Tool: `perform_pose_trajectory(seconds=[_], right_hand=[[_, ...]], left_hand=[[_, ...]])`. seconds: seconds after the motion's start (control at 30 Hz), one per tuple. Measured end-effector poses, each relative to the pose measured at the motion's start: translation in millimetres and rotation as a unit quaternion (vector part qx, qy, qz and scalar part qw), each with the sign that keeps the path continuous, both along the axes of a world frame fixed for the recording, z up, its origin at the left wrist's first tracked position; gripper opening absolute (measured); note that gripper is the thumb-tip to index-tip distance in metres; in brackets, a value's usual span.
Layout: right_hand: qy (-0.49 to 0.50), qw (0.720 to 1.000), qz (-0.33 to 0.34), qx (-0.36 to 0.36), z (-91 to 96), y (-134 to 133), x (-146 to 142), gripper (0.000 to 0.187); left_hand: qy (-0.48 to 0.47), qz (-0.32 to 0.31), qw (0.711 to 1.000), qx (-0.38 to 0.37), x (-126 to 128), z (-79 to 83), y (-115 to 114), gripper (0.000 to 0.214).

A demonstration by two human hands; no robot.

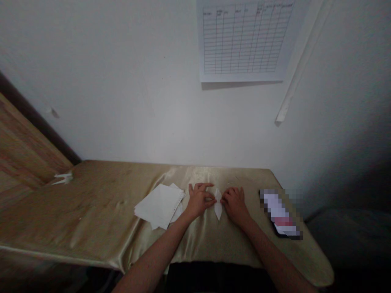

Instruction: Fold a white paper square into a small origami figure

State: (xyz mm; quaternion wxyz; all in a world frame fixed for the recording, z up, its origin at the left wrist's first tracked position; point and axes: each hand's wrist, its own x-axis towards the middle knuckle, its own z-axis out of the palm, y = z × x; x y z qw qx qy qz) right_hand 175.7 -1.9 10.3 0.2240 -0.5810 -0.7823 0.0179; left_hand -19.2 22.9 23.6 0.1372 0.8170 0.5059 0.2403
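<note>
A small folded piece of white paper [218,209], narrow and pointed at its near and far ends, is between my two hands over the cloth-covered table. My left hand [200,199] pinches its left edge between thumb and forefinger, with the other fingers raised. On the opposite edge, the fingertips of my right hand [235,202] close on the paper, and the rest of that hand is curled. Left of my left hand lies a loose stack of white paper sheets [159,205], some with perforated edges.
A phone [281,217] with a blurred-out screen lies on the right of the table. The gold satin tablecloth [91,211] has wrinkles. Small white scraps [63,178] sit at the far left corner. Behind stands a white wall with a printed chart [244,44] on it.
</note>
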Motion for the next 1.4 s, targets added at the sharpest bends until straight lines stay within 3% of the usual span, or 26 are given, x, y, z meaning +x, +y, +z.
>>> perform_pose_trajectory(seconds=[0.27,0.9,1.07,1.4], right_hand=[[0.007,1.000,-0.013,0.003,3.0,-2,0,0.014],[-0.023,0.999,-0.047,-0.014,3.0,0,-9,0.022],[-0.054,0.997,-0.055,-0.006,1.3,-1,-11,0.022],[-0.004,0.998,-0.064,-0.025,-2.4,2,-7,0.021]], left_hand=[[-0.018,0.048,0.997,-0.057,5,-4.7,0,0.007],[-0.004,0.052,0.998,-0.041,13,-1.4,0,0.004],[-0.002,0.052,0.998,-0.030,12,-1.8,0,0.018],[0.005,0.057,0.997,-0.043,11,-0.3,0,0.008]])
